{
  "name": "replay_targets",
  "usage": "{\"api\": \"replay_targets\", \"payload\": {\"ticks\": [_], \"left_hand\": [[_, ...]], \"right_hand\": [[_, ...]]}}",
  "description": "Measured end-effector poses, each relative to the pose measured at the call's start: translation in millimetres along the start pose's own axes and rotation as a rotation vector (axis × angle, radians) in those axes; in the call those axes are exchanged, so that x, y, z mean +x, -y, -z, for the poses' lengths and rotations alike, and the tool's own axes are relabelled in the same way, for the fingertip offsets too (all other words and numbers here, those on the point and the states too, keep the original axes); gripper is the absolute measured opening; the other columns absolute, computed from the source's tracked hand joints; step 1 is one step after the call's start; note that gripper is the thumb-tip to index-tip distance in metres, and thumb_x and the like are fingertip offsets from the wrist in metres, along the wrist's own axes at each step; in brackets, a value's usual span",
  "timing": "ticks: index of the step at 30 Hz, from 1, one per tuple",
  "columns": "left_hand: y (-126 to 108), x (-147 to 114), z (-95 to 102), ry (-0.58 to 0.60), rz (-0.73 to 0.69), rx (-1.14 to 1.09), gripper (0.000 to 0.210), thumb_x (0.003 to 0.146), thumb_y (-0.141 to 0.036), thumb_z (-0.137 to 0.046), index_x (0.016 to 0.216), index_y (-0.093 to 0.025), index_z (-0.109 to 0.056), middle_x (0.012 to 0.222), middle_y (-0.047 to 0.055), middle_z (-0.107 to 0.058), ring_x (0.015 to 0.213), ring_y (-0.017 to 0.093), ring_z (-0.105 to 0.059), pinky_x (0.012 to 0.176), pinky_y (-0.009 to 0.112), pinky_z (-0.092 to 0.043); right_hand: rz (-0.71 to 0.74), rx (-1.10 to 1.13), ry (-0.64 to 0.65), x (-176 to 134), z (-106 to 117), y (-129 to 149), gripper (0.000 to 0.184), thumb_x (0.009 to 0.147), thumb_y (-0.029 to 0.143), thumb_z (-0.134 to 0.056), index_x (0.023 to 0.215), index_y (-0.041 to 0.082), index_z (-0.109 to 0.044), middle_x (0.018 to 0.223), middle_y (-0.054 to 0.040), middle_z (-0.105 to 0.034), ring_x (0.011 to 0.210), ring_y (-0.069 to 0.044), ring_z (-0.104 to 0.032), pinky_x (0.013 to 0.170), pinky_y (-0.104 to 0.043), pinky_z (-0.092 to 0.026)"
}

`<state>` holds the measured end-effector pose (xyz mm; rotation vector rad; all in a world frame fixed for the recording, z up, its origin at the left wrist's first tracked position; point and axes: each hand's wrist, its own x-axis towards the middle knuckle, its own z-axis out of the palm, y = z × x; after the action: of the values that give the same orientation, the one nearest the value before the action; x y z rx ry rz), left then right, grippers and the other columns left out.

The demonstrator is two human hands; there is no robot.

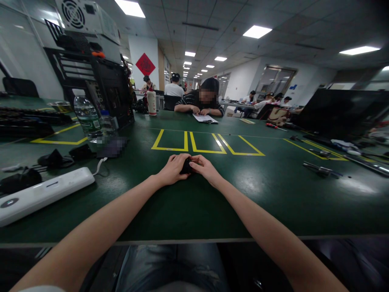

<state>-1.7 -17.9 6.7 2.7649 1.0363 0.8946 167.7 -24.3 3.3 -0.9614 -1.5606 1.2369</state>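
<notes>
1. Head view, clock centred on the hands: small black object, dark and solid-looking, sat at the dial's centre, just above or on the smooth green tabletop; contact couldn't be told. Mostly covered, so exact shape unclear.
2. Left hand, at 9 o'clock of the object: fingers curved close together over its far side, thumb tucked along its near side; had hold of it.
3. Right hand, at 3 o'clock: fingers bent, thumb and fingertips drawn in close against the object's right side, gripping it.
4. 12 to 1 o'clock: flat, angular yellow tape outlines. Farther at 12, a person in a striped top leaned over white paper.
5. 10 o'clock: clear ribbed plastic bottle, white cap; boxy black computer case behind.
6. Between 8 and 9: long glossy white plastic bar, rounded edges.
7. 3 o'clock: slim metallic tool. 2 o'clock: broad dark flat panel, tilted.
</notes>
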Motion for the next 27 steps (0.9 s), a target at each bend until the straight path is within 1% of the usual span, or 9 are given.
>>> {"api": "replay_targets", "payload": {"ticks": [4,8,12,14,17,19,23,27], "left_hand": [[1.5,0.0,-1.7,-0.009,0.000,0.006,0.060,0.066,-0.027,-0.060,0.116,-0.020,-0.028,0.112,0.008,-0.046,0.107,0.024,-0.043,0.093,0.043,-0.026],[1.2,-0.1,-0.7,0.000,-0.009,0.003,0.058,0.067,-0.027,-0.059,0.116,-0.020,-0.029,0.111,0.007,-0.046,0.106,0.023,-0.043,0.093,0.042,-0.026],[0.4,-0.2,0.3,0.005,-0.007,0.000,0.057,0.068,-0.028,-0.058,0.116,-0.020,-0.029,0.111,0.007,-0.046,0.106,0.023,-0.043,0.093,0.041,-0.026],[-0.1,-0.3,1.0,0.007,-0.001,0.000,0.056,0.068,-0.028,-0.057,0.116,-0.021,-0.028,0.111,0.007,-0.046,0.107,0.023,-0.043,0.094,0.042,-0.025],[-1.1,-0.5,2.3,0.012,-0.004,-0.002,0.056,0.069,-0.028,-0.057,0.116,-0.021,-0.028,0.112,0.007,-0.046,0.107,0.023,-0.043,0.094,0.042,-0.025],[-1.3,-0.5,2.5,0.011,-0.005,-0.006,0.056,0.069,-0.027,-0.057,0.116,-0.021,-0.028,0.112,0.007,-0.046,0.107,0.023,-0.043,0.094,0.042,-0.025],[0.0,0.1,0.7,0.005,0.001,-0.011,0.056,0.068,-0.026,-0.058,0.116,-0.021,-0.028,0.112,0.007,-0.046,0.107,0.023,-0.043,0.094,0.042,-0.025],[1.8,0.4,-0.9,0.002,0.004,-0.004,0.058,0.068,-0.027,-0.058,0.117,-0.021,-0.027,0.111,0.007,-0.046,0.106,0.023,-0.043,0.094,0.043,-0.024]], "right_hand": [[-0.020,-0.019,0.009,2.0,2.1,-3.2,0.034,0.067,0.036,-0.059,0.096,0.019,-0.052,0.098,-0.0038,-0.055,0.088,-0.015,-0.053,0.082,-0.035,-0.043],[0.033,-0.009,0.054,1.0,3.7,-2.2,0.032,0.065,0.031,-0.062,0.092,0.018,-0.052,0.095,-0.0019,-0.056,0.085,-0.014,-0.055,0.083,-0.035,-0.043],[0.101,0.011,0.063,-2.9,2.1,1.8,0.033,0.060,0.025,-0.066,0.088,0.019,-0.050,0.096,-0.0006,-0.055,0.090,-0.014,-0.054,0.085,-0.033,-0.043],[0.110,-0.006,0.061,-4.4,0.9,3.1,0.031,0.061,0.026,-0.065,0.088,0.020,-0.050,0.094,-0.0006,-0.056,0.091,-0.014,-0.053,0.084,-0.033,-0.043],[0.090,-0.035,0.045,-4.7,0.2,3.4,0.027,0.067,0.032,-0.060,0.089,0.021,-0.050,0.090,-0.0008,-0.057,0.087,-0.014,-0.054,0.079,-0.033,-0.044],[0.077,-0.048,0.032,-4.2,0.2,3.0,0.026,0.068,0.035,-0.058,0.089,0.021,-0.050,0.089,-0.0009,-0.057,0.085,-0.014,-0.054,0.078,-0.033,-0.045],[0.057,-0.049,0.027,-3.5,0.1,1.6,0.031,0.068,0.035,-0.059,0.094,0.022,-0.049,0.089,-0.0014,-0.057,0.084,-0.014,-0.055,0.077,-0.033,-0.045],[0.029,-0.046,0.013,-2.2,0.6,-1.0,0.036,0.068,0.034,-0.059,0.100,0.020,-0.049,0.093,-0.0037,-0.056,0.087,-0.015,-0.055,0.079,-0.034,-0.045]]}}
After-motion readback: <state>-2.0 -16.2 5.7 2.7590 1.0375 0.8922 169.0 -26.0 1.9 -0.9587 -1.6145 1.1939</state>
